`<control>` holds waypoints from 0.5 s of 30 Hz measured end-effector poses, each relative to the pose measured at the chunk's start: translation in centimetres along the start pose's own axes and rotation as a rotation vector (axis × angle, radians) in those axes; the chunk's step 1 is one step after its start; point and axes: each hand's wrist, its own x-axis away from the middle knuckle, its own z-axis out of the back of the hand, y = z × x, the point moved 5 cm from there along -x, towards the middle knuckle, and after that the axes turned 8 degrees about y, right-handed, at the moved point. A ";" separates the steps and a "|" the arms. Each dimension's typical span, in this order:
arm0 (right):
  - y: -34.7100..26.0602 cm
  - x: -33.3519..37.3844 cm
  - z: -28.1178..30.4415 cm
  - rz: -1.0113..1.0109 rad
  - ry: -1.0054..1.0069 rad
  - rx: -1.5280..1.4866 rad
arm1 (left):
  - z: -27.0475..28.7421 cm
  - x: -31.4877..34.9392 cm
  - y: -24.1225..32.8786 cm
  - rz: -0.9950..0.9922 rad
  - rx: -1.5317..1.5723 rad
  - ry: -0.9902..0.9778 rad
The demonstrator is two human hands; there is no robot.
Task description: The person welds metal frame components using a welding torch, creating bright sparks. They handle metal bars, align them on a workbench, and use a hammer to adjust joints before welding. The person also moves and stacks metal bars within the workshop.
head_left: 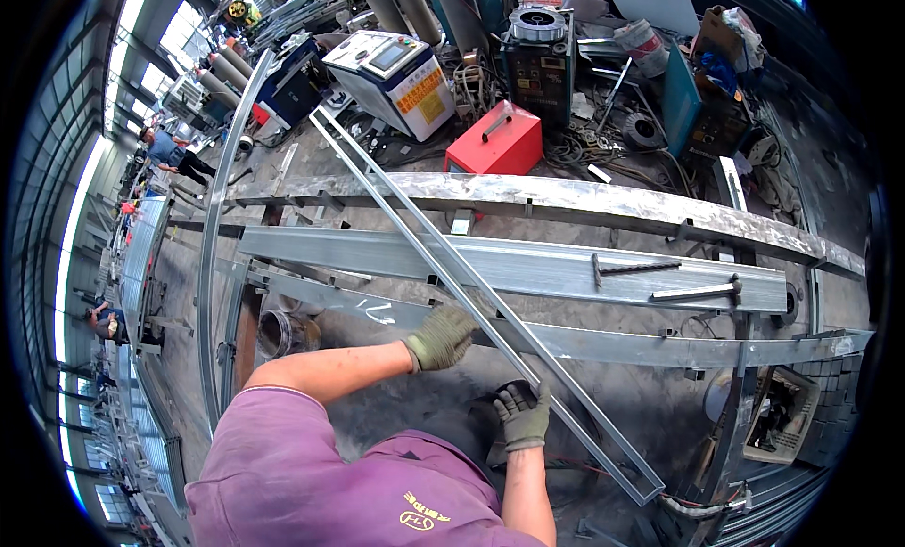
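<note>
A long, thin galvanised steel channel (415, 215) runs diagonally from the upper left down to the lower right, lying across several horizontal steel beams (528, 264). My left hand (441, 336), in a worn green work glove, grips the channel near its middle. My right hand (521, 413), in a dark-palmed glove, holds the same channel lower down, closer to its near end (641, 490). Both forearms reach in from a purple-shirted torso at the bottom.
A hammer (696, 289) and a dark rod (633, 266) lie on the middle beam. Behind stand a red box (495, 140), a white welding machine (396, 76) and tangled cables. Other people work at the far left (170, 151). A curved steel strip (219, 217) runs along the left.
</note>
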 end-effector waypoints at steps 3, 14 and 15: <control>-1.4 -2.2 -1.6 0.000 0.053 -0.107 | 0.8 -2.1 -2.1 0.035 -0.028 -0.028; -4.0 2.1 3.5 0.074 0.287 -0.271 | -2.0 -10.5 -6.3 -0.025 -0.213 -0.365; -4.3 3.8 4.7 0.094 0.313 -0.288 | -2.7 -10.7 -7.1 -0.059 -0.238 -0.390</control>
